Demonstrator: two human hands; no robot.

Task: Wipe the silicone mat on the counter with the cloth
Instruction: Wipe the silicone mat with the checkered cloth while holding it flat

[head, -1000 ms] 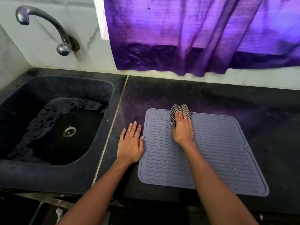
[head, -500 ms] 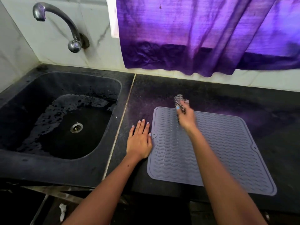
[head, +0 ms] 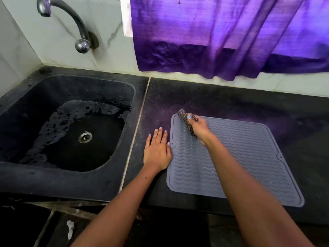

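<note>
cloth (head: 187, 120) — bunched, lengthwise corner-to-centre on mat (head: 249, 157) | right hand (head: 200, 128) grip clamped | left hand (head: 156, 150) flat

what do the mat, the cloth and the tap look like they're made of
Mat: likely silicone or soft rubber, matte grey, moulded wavy ridges, lying flat.
Cloth: woven fabric, dark-and-light check, bunched in the right hand.
Tap: metal, apparently chromed, with shiny highlights.

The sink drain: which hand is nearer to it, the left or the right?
Left. The left hand lies flat on the counter between the sink and the mat, nearer the drain. The right hand holds the cloth over the mat's far left corner.
</note>
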